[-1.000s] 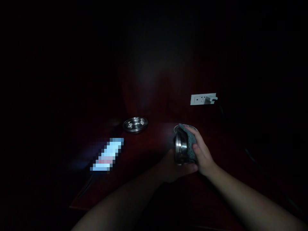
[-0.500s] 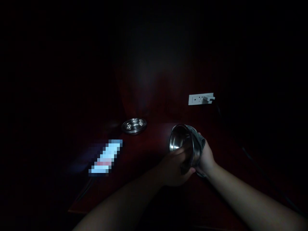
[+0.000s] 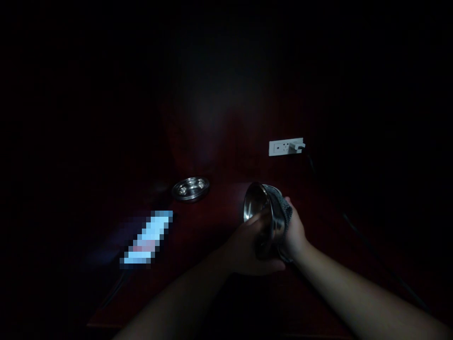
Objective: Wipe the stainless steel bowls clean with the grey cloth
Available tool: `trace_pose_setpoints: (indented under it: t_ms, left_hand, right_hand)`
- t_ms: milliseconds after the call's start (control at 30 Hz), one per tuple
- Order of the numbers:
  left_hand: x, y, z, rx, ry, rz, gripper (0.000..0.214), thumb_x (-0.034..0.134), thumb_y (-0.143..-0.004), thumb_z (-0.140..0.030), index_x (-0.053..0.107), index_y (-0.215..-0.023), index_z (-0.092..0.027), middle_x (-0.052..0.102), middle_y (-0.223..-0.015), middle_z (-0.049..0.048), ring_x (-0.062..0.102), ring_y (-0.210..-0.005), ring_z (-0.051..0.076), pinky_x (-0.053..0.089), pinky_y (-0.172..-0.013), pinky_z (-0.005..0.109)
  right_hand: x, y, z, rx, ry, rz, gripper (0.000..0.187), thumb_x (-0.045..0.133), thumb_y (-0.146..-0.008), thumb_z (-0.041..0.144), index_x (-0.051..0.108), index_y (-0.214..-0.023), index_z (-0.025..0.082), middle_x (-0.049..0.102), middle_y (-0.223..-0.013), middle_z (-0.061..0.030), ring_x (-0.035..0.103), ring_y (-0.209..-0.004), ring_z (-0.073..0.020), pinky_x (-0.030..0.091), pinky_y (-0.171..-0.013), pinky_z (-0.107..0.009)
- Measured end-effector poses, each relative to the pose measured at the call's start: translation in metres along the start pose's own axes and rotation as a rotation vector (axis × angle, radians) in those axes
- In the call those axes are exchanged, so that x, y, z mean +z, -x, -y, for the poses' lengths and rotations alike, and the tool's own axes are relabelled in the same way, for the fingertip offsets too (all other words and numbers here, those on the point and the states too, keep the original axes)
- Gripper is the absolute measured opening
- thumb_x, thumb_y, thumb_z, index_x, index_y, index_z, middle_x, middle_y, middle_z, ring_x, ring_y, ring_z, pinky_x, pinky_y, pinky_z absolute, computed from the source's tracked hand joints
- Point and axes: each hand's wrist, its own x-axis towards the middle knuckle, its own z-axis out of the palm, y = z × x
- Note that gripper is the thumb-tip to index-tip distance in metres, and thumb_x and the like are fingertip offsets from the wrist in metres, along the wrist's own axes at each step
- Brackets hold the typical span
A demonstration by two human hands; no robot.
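A shiny metal bowl (image 3: 254, 200) is tipped on its side between my hands, its mouth facing left. My left hand (image 3: 247, 248) grips the near rim, some fingers inside the bowl and the thumb outside below. Against the bowl's outer right side lies a dark grey-green cloth (image 3: 281, 203). My right hand (image 3: 294, 231) presses this cloth to the bowl from the right, its fingers mostly hidden behind the cloth. Dim light blurs the finger details.
Shallow metal dishes (image 3: 191, 190), seemingly stacked, sit at the back left of the dark red table (image 3: 215, 212). A lit, pixelated screen (image 3: 146, 238) lies at left. On the back wall is a white socket (image 3: 285, 147) with a plug. A dark cable (image 3: 382, 259) runs at right.
The whole view has shifted a little, so things appear further left. My left thumb has slid along the bowl's underside, and the cloth has turned slightly on the bowl's outside.
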Motion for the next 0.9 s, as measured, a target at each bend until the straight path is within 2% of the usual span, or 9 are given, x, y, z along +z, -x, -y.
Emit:
trace_pose_setpoints:
  t_ms: [100,200,300,400,533,600,700,800,900]
  left_hand:
    - [-0.001,0.000,-0.002,0.027,0.049,-0.034,0.065,0.073,-0.060,-0.050,0.060,-0.117,-0.020,0.044,-0.138,0.0125,0.039,-0.126,0.036,0.029,-0.107,0.051]
    - [0.002,0.003,-0.004,-0.032,0.281,-0.126,0.080,0.077,-0.058,-0.044,0.048,-0.129,-0.018,0.045,-0.136,0.0154,0.044,-0.123,0.035,0.034,-0.104,0.051]
    - [0.005,0.007,-0.006,-0.140,0.598,-0.086,0.090,0.076,-0.063,-0.035,0.031,-0.138,-0.017,0.049,-0.133,0.0167,0.053,-0.116,0.031,0.044,-0.095,0.047]
    - [0.007,0.011,-0.004,-0.223,0.751,-0.021,0.072,0.069,-0.072,-0.031,0.036,-0.135,-0.017,0.057,-0.124,0.0145,0.055,-0.114,0.029,0.046,-0.093,0.046]
    - [0.010,0.018,0.001,-0.315,0.715,-0.082,0.049,0.062,-0.078,-0.029,0.049,-0.123,-0.015,0.061,-0.118,0.0119,0.056,-0.113,0.028,0.043,-0.097,0.048]
    - [0.011,0.019,0.002,-0.330,0.647,-0.099,0.046,0.061,-0.079,-0.026,0.050,-0.123,-0.016,0.061,-0.121,0.0115,0.056,-0.113,0.027,0.043,-0.098,0.049]
    - [0.012,0.017,0.001,-0.269,0.505,-0.123,0.048,0.060,-0.078,-0.020,0.048,-0.125,-0.017,0.056,-0.127,0.0119,0.053,-0.118,0.026,0.042,-0.100,0.047]
    - [0.012,0.014,-0.001,-0.207,0.387,-0.109,0.047,0.058,-0.076,-0.014,0.047,-0.121,-0.015,0.056,-0.124,0.0132,0.054,-0.115,0.025,0.045,-0.097,0.044]
    - [0.011,0.012,-0.003,-0.187,0.285,-0.071,0.044,0.054,-0.074,-0.009,0.048,-0.117,-0.012,0.060,-0.114,0.0135,0.058,-0.106,0.024,0.049,-0.090,0.040]
  right_hand:
    - [-0.004,0.001,-0.003,-0.082,0.056,0.052,0.046,0.056,-0.072,0.065,0.065,-0.092,0.024,0.071,-0.092,-0.0021,0.061,-0.102,-0.0272,0.043,-0.097,-0.042]
    - [-0.009,0.001,-0.005,-0.324,0.204,0.232,0.050,0.049,-0.081,0.060,0.053,-0.119,0.029,0.058,-0.125,-0.0006,0.048,-0.122,-0.0245,0.029,-0.109,-0.040]
    - [-0.011,0.001,-0.002,-0.509,0.382,0.383,0.058,0.044,-0.084,0.060,0.042,-0.131,0.028,0.048,-0.135,-0.0039,0.041,-0.127,-0.0261,0.026,-0.109,-0.043]
    - [-0.011,0.001,0.004,-0.649,0.561,0.460,0.065,0.043,-0.083,0.062,0.037,-0.135,0.024,0.042,-0.139,-0.0083,0.039,-0.127,-0.0280,0.027,-0.108,-0.044]
    - [-0.013,0.000,0.012,-0.773,0.808,0.485,0.065,0.049,-0.081,0.058,0.039,-0.135,0.023,0.042,-0.137,-0.0108,0.039,-0.127,-0.0306,0.028,-0.107,-0.047]
    - [-0.014,-0.001,0.015,-0.838,0.935,0.519,0.063,0.054,-0.080,0.053,0.041,-0.134,0.024,0.041,-0.138,-0.0111,0.037,-0.128,-0.0320,0.027,-0.107,-0.049]
    - [-0.014,0.001,0.020,-0.880,1.076,0.600,0.061,0.058,-0.079,0.044,0.042,-0.134,0.024,0.040,-0.138,-0.0116,0.038,-0.126,-0.0328,0.029,-0.105,-0.051]
    - [-0.013,0.002,0.022,-0.873,1.114,0.640,0.056,0.056,-0.081,0.039,0.044,-0.133,0.024,0.042,-0.136,-0.0114,0.040,-0.125,-0.0316,0.031,-0.104,-0.049]
    - [-0.012,0.003,0.020,-0.847,1.083,0.599,0.050,0.052,-0.085,0.037,0.044,-0.133,0.024,0.043,-0.136,-0.0106,0.040,-0.126,-0.0295,0.030,-0.105,-0.048]
